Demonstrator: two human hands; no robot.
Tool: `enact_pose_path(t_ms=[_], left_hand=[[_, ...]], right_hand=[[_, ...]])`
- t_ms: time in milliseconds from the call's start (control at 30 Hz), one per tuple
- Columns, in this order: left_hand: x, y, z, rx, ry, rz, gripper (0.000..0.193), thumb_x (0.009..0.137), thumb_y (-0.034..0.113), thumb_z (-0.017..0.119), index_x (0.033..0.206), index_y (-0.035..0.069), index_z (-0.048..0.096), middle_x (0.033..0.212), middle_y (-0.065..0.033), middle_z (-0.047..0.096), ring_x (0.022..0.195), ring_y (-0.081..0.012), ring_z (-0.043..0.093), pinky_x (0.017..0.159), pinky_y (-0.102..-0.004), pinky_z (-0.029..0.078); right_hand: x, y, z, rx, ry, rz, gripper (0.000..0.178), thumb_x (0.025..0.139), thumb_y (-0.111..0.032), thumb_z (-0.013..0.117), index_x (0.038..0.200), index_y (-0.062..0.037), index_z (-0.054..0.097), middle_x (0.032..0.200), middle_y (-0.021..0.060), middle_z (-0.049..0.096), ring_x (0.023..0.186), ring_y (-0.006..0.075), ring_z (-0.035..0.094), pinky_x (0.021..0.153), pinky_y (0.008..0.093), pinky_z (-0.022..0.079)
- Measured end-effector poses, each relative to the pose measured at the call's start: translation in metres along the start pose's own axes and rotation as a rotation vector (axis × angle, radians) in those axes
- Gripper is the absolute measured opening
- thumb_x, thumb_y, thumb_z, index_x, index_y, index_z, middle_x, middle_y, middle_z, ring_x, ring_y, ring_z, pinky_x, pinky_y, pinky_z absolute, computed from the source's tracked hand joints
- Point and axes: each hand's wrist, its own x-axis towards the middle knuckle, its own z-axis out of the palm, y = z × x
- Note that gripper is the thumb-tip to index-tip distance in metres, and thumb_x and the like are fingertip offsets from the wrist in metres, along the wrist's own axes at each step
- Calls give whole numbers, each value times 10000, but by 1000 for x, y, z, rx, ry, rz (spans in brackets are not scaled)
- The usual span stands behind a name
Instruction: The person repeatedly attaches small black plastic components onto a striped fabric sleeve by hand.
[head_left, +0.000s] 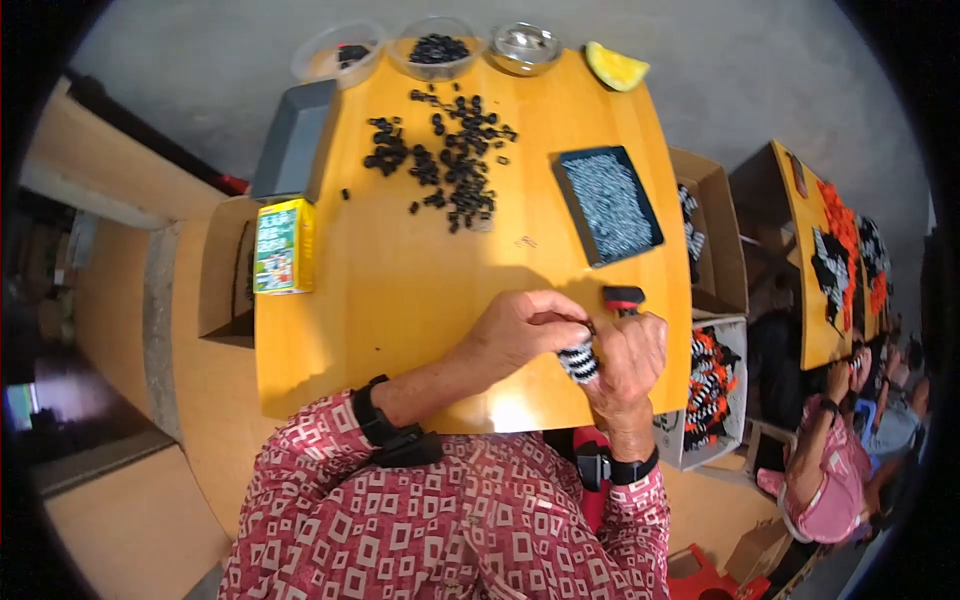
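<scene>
Near the front edge of the table, my left hand (522, 328) and my right hand (630, 362) meet over a small bundle of black-and-white striped cord (577, 362). My left thumb and forefinger are pinched at its upper end, beside a small dark part. The fingers of my right hand are curled in, with the bundle against the palm side. Just beyond the right knuckles shows a tool's black-and-red handle (623, 298); whether my right hand grips it I cannot tell.
Loose black plastic pieces (460, 150) spread over the far middle. A dark tray (607, 205) of small metal pins lies right. A grey bin (297, 140) and yellow box (285, 246) line the left. Clear bowls (525, 48) stand behind; boxes of striped cords (712, 385) sit right.
</scene>
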Motion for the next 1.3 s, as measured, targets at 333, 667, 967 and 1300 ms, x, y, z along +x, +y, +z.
enact_pose_path(t_ms=[333,667,967,1300], left_hand=[[-46,18,-34,32,152,299,230,910,-4,641,1139,-15,657,1051,-84,686,996,-131,648,904,-273,520],[-175,91,-162,368,1176,674,202,934,37,650,1128,2,695,1031,-44,702,933,-95,649,819,-229,523],[-157,66,-146,703,981,676,215,897,-18,630,1101,1,692,1159,-111,692,1092,-205,644,958,-325,491],[-71,48,-111,805,468,407,198,906,87,645,1077,1,694,1074,-151,701,1013,-263,681,873,-326,518]], right_hand=[[13,-19,7,97,-139,-5,351,788,-91,752,1109,17,660,871,164,608,813,334,596,747,431,467],[17,-22,21,78,-204,-27,291,751,11,725,1036,5,664,835,132,601,789,311,586,738,425,454],[27,-34,29,102,-302,-67,316,734,-50,754,1032,8,666,915,127,638,835,298,602,758,415,462],[10,-29,28,97,-344,-57,328,709,-35,745,1027,-3,672,855,118,595,777,296,567,722,412,468]])
